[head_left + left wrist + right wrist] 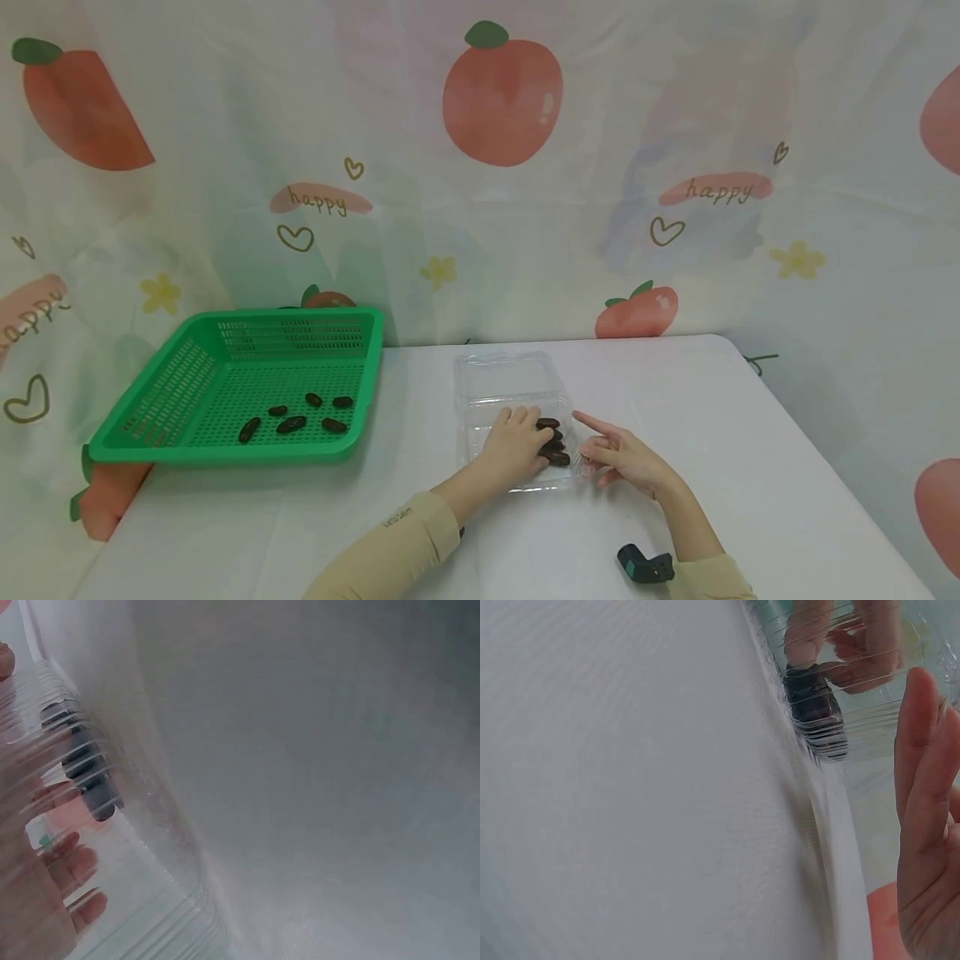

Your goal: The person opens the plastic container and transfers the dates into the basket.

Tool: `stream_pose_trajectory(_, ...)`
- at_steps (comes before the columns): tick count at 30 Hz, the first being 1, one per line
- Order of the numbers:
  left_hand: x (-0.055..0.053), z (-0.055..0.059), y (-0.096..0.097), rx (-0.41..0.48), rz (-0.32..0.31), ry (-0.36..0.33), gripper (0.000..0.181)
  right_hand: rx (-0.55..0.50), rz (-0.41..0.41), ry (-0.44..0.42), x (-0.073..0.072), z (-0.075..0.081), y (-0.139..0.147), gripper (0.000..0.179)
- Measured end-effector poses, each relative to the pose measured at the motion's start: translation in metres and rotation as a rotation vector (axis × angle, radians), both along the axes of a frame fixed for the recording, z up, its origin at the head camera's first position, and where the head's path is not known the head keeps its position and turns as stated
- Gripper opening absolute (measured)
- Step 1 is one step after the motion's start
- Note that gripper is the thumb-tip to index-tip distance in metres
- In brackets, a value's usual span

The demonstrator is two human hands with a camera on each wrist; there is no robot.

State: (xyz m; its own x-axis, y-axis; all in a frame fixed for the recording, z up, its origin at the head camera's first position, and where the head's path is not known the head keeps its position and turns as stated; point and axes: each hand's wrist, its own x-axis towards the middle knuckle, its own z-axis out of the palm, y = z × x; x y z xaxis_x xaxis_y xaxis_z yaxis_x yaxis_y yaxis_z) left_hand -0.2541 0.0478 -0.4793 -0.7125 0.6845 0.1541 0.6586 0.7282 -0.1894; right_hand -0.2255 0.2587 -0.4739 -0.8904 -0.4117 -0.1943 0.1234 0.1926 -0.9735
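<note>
A clear plastic clamshell box (487, 425) lies with its lid folded back. Dark brown dates (557, 458) sit in a row along its right side. My left hand (512, 446) reaches into the box, thumb and forefinger at the left ends of the row. Through the clear wall in the right wrist view, these two pinch the end of the nearest date (814, 709); the other fingers are loosely bent. Beside the box's right edge is my right hand (626, 454), its forefinger stretched out toward the rim and the other fingers loosely bent, holding nothing.
To the left stands a green plastic basket (225, 454) with several dates (291, 424) scattered on its bottom. A black wrist device (647, 565) shows by the right forearm. Behind the white table (750, 467) hangs a printed curtain (540, 250).
</note>
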Motion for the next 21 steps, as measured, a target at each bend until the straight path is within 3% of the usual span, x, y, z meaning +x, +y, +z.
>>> stream_pose_trajectory(10, -0.0009, 0.0010, 0.0009, -0.049, -0.069, -0.014, 0.037, 0.019, -0.004, 0.004, 0.0008, 0.0006, 0.0000, 0.069)
stream_pose_trajectory(21, -0.0035, -0.0021, 0.0015, -0.039, -0.127, 0.006, 0.039, 0.012, 0.001, 0.003, 0.0001, -0.0001, 0.0000, 0.069)
